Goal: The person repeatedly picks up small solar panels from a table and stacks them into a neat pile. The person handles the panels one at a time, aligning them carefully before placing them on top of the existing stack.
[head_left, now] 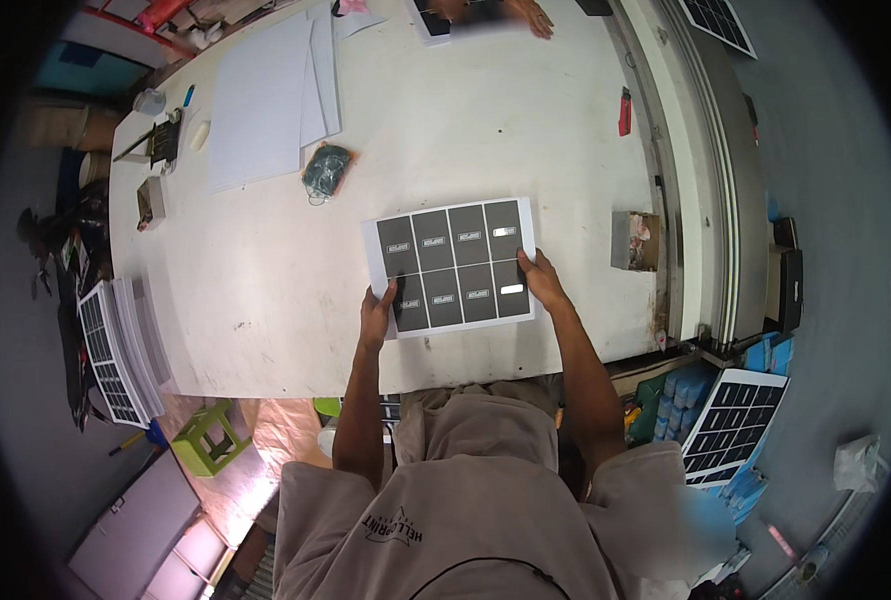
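Observation:
Between my two hands is a stack of printed sheets (455, 268), white-bordered, with dark grey rectangles set in two rows. It lies level over the near middle of the white table. My left hand (376, 312) grips its left edge, thumb on top. My right hand (542, 277) holds the right edge the same way, its thumb on the border. Two of the rectangles at the right end carry bright white patches. The fingers beneath the stack are hidden.
Large white sheets (260, 110) lie at the table's far left, beside a dark plastic-wrapped bundle (326, 172). A red cutter (624, 112) and an open box (634, 241) sit along the right side. Another person's hand (535, 18) rests at the far edge. A green stool (208, 440) stands lower left.

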The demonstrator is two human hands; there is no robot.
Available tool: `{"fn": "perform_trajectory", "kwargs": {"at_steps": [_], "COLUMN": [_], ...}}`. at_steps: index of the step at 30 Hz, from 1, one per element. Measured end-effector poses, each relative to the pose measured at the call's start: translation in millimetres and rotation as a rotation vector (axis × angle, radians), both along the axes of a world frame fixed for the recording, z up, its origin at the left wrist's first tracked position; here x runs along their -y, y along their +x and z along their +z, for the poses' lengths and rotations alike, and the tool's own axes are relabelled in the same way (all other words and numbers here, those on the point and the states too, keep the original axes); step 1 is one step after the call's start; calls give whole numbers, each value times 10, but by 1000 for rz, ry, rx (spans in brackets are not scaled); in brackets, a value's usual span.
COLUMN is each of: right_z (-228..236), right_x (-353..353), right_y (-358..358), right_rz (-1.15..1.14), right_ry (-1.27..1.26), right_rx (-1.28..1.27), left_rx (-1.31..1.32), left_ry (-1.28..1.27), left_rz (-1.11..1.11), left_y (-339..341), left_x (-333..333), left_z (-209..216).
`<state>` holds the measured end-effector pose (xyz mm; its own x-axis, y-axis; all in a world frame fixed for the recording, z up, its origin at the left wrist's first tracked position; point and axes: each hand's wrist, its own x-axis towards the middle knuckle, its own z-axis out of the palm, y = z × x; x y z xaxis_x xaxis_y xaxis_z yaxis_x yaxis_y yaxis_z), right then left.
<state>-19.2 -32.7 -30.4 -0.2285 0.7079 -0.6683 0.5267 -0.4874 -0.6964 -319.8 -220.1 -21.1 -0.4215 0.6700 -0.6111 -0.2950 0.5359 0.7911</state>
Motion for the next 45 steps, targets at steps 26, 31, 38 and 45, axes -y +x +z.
{"fn": "perform_trajectory", "kwargs": {"at_steps": [26,31,38,45], "right_z": [156,131,180,312], "right_x": [-223,-264,-273,-407], "right_y": [-120,-79,-50,-95], "right_rz": [-66,-21,-20,56], "right_ry": [-171,-252,-287,-328], "right_rx": [-170,-112,-90,-84], "left_rx": [-16,-37,-20,69], "left_ry": [-16,-56,-59,-11], "left_rz": [50,48,-17,-6], "left_y": [-139,-135,-175,-173], "left_x": [-239,-330,-220,-219], "left_z": [-233,-74,-231,-200]}}
